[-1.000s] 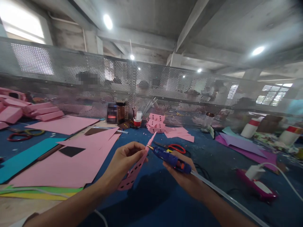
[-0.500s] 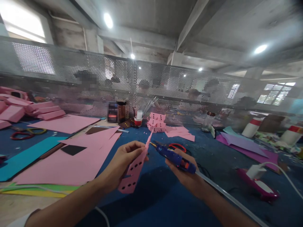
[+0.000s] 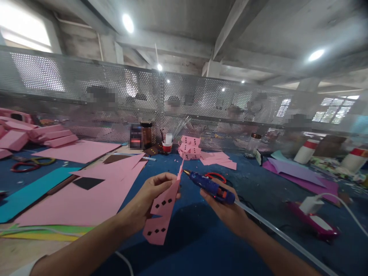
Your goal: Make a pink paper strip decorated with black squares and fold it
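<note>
Pinched in my left hand (image 3: 156,193) is a pink paper piece (image 3: 161,218) with rows of black diamond marks and a notch in its edge. It is held up above the blue table, its narrow end pointing away from me. My right hand (image 3: 222,207) grips a blue hot glue gun (image 3: 208,186) with a clear glue stick (image 3: 276,226) trailing from its back. The brass nozzle is close beside the paper's upper edge; whether it touches, I cannot tell. Beyond my hands stands a small stack of marked pink paper pieces (image 3: 189,147), with pink scraps (image 3: 217,159) beside it.
Red-handled scissors (image 3: 215,177) lie behind the glue gun. Pink sheets (image 3: 86,199) and a teal strip (image 3: 37,191) cover the left side. To the right are purple paper (image 3: 299,174) and a magenta power strip (image 3: 313,222) with a plugged-in white adapter. A perforated metal screen (image 3: 212,103) runs behind.
The pink paper piece has turned slightly, so more of its marked face shows. The glue gun's rear has dipped and shifted a little left. My grip on both is unchanged.
</note>
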The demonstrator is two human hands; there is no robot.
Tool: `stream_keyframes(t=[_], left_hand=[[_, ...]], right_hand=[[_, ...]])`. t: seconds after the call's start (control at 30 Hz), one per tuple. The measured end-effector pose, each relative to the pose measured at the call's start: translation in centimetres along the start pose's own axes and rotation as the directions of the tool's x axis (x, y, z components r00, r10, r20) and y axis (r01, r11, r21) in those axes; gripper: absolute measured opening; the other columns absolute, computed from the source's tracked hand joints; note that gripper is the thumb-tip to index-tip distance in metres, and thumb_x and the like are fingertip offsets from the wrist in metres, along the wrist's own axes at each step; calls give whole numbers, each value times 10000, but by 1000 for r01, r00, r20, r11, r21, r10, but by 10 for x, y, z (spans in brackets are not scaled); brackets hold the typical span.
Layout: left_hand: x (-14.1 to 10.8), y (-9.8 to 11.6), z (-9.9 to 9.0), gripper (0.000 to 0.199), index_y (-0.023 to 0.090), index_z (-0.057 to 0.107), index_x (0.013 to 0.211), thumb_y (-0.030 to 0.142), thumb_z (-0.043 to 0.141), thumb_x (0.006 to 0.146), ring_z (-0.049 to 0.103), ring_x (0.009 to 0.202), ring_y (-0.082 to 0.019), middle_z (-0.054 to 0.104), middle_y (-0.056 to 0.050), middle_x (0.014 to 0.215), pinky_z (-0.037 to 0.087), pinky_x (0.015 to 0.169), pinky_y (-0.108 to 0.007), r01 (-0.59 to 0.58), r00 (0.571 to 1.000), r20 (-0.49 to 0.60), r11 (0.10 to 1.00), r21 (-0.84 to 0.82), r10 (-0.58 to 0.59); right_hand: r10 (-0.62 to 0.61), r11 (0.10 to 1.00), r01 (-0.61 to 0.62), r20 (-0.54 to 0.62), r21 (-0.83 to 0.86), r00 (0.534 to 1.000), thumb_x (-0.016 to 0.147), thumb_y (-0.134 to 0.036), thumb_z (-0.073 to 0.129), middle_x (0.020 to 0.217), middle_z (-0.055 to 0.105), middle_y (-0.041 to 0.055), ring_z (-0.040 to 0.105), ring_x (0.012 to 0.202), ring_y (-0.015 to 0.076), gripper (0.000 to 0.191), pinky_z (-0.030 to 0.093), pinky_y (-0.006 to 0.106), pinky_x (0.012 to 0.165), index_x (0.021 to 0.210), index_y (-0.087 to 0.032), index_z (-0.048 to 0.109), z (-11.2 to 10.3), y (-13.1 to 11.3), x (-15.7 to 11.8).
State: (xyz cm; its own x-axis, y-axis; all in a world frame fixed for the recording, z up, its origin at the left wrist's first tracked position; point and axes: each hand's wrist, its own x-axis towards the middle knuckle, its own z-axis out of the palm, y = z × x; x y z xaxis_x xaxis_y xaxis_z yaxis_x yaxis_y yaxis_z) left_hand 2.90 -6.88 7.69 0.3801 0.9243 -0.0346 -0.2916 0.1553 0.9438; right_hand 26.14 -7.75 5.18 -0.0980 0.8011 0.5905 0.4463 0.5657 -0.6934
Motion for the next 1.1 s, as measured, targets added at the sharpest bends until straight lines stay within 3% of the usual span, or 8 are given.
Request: stream_keyframes(t=[0.47, 0.9, 1.1], left_hand=[[0, 2, 3, 172, 198, 612, 874, 327, 709, 814, 574, 547, -94, 647, 4, 691, 409, 470, -156, -19, 1000, -24, 1000, 5, 19], [2, -1, 2, 162, 200, 637, 888, 317, 718, 810, 634, 695, -125, 633, 9, 732, 437, 545, -167, -44, 998, -38, 999, 25, 45], [1, -1, 4, 150, 193, 650, 841, 320, 720, 802, 608, 672, -120, 641, 9, 717, 425, 574, -178, -103, 991, -73, 988, 119, 112]], right_hand=[[45, 998, -51, 133, 41, 990, 887, -400, 609, 694, 528, -17, 464, 625, 134, 217, 403, 260, 581, 811, -198, 593, -6, -9, 1], [34, 995, -51, 176, 90, 984, 890, -372, 620, 734, 561, -14, 482, 651, 134, 168, 408, 257, 615, 861, -207, 606, -5, -7, 0], [18, 998, -27, 160, 58, 987, 886, -383, 621, 732, 583, -7, 507, 660, 142, 188, 433, 256, 631, 835, -203, 607, -5, -8, 0]])
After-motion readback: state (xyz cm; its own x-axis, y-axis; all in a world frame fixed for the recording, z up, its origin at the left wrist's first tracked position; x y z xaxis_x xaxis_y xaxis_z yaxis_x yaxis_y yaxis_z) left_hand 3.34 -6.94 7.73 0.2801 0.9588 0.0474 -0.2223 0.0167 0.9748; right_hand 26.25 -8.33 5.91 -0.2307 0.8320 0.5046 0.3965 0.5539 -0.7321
